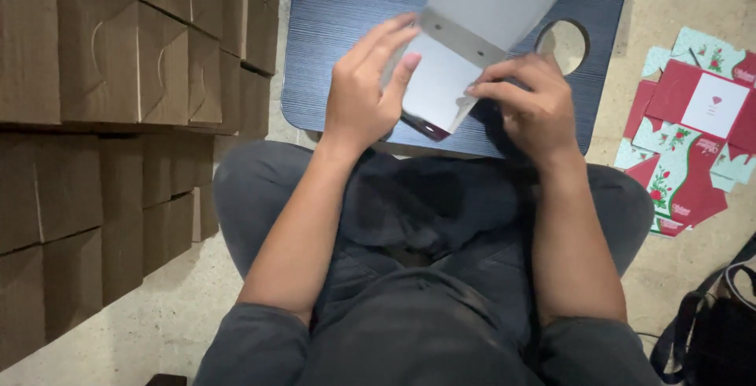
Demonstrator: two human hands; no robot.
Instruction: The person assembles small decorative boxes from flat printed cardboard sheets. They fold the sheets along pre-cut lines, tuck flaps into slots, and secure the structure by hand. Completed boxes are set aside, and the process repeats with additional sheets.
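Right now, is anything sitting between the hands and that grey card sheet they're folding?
Nothing visible does. The left hand and right hand both already grip the grey card sheet directly, above the dark blue lap table.

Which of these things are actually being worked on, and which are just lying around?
In hand:
left hand and right hand, both holding the flat grey card blank
dark lap table under it

Lying about:
stacked brown cartons
red and mint printed blanks on the floor
black bag
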